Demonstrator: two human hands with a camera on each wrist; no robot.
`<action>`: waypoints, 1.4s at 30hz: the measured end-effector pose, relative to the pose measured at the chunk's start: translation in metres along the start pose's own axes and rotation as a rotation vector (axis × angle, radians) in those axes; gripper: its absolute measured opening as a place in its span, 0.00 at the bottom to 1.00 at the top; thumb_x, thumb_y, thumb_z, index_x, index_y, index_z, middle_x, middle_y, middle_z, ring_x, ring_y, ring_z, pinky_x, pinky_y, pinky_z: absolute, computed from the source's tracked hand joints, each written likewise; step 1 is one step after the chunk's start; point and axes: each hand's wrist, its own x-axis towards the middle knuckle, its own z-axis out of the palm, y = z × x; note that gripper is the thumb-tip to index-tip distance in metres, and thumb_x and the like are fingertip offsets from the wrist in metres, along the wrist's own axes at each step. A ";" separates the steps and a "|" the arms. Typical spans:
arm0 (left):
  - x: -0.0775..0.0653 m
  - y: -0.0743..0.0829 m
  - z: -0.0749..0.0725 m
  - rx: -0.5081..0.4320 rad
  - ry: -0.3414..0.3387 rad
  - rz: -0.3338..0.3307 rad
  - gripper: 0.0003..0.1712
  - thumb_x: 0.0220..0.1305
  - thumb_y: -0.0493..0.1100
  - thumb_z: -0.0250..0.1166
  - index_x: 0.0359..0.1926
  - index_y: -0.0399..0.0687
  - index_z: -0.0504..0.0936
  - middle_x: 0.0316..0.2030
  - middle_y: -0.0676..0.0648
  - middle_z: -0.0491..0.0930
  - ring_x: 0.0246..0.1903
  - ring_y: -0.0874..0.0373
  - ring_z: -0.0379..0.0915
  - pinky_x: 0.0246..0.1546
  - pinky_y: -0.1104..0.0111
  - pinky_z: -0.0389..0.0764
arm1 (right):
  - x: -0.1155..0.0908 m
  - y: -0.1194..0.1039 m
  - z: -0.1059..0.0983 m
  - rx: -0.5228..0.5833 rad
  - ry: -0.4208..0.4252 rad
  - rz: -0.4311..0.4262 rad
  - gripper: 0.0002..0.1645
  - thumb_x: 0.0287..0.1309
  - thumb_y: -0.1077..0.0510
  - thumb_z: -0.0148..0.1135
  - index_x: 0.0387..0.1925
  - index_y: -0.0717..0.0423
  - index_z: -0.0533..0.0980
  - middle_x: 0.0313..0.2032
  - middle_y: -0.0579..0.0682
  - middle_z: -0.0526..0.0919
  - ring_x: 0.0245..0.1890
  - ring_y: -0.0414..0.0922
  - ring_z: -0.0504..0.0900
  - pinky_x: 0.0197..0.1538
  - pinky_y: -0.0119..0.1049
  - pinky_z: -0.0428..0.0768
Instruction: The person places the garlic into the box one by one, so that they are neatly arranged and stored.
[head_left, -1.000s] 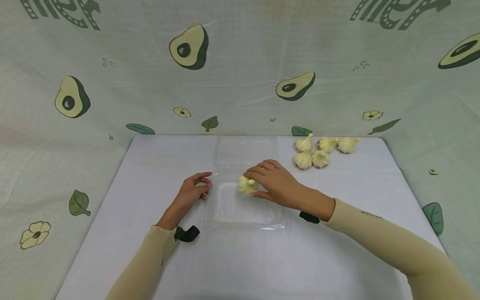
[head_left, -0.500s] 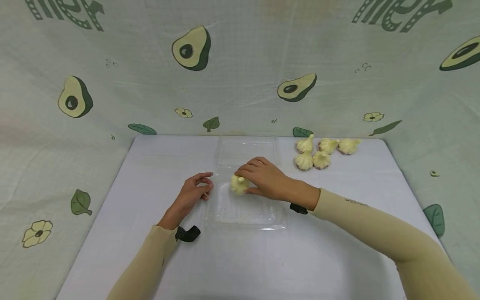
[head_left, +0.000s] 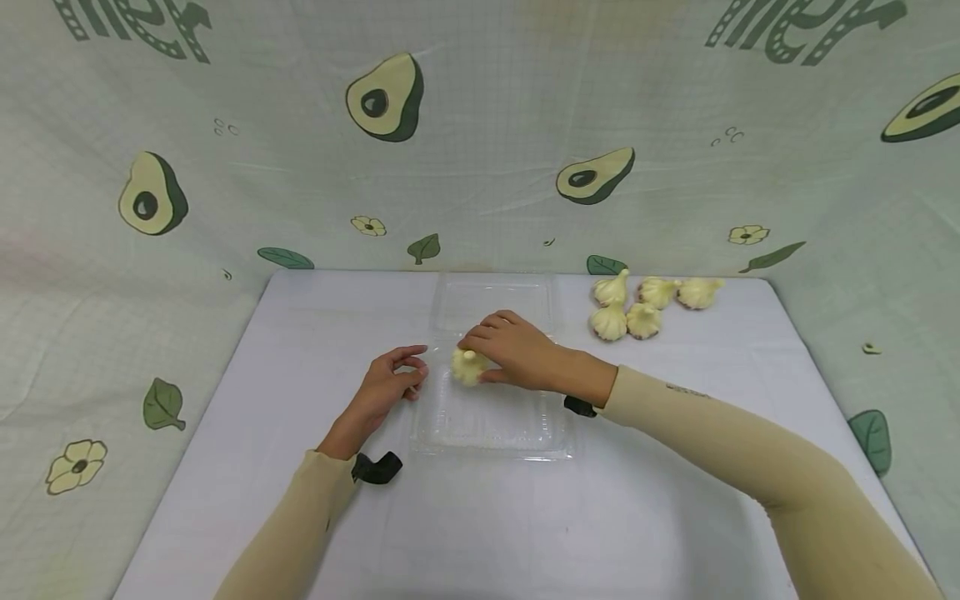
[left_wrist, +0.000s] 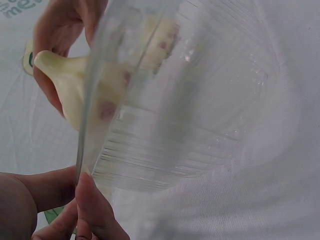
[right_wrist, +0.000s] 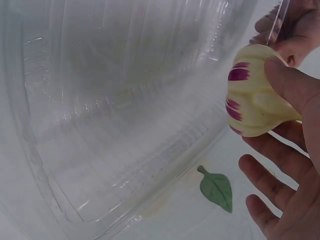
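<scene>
My right hand holds a cream garlic bulb between thumb and fingers, over the far left part of a hinged clear plastic container. In the right wrist view, purple streaks mark the base of the garlic bulb, and the thumb lies along its side. The container's lid is folded back, away from the person. At the container's left edge is my left hand. Thumb and forefinger pinch the plastic rim there, as the left wrist view shows with its fingers.
Several more garlic bulbs are grouped at the back right of the white table. A pale cloth printed with avocados and leaves hangs behind and at both sides. Each wrist wears a black camera strap.
The right hand has carried the garlic bulb leftward across the container, closer to its left edge. My left hand has stayed at the rim.
</scene>
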 end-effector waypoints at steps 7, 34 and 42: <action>0.000 0.002 0.000 -0.004 -0.002 -0.003 0.29 0.75 0.32 0.64 0.74 0.35 0.72 0.47 0.45 0.77 0.32 0.61 0.75 0.29 0.72 0.80 | 0.007 0.001 0.003 0.031 -0.026 -0.026 0.32 0.63 0.46 0.77 0.64 0.53 0.79 0.62 0.49 0.83 0.64 0.51 0.77 0.73 0.50 0.69; 0.002 0.000 0.001 -0.009 0.004 0.004 0.28 0.75 0.32 0.64 0.73 0.35 0.72 0.46 0.46 0.77 0.32 0.61 0.74 0.28 0.73 0.79 | 0.024 -0.007 0.023 0.018 -0.097 -0.122 0.31 0.58 0.50 0.81 0.62 0.50 0.80 0.57 0.46 0.85 0.61 0.51 0.75 0.68 0.47 0.73; -0.001 0.000 0.001 -0.011 0.010 0.002 0.28 0.75 0.32 0.64 0.73 0.36 0.72 0.46 0.45 0.77 0.32 0.61 0.74 0.28 0.73 0.78 | 0.026 -0.008 0.032 -0.015 -0.099 -0.121 0.34 0.58 0.48 0.81 0.64 0.50 0.79 0.59 0.45 0.85 0.62 0.50 0.75 0.67 0.46 0.73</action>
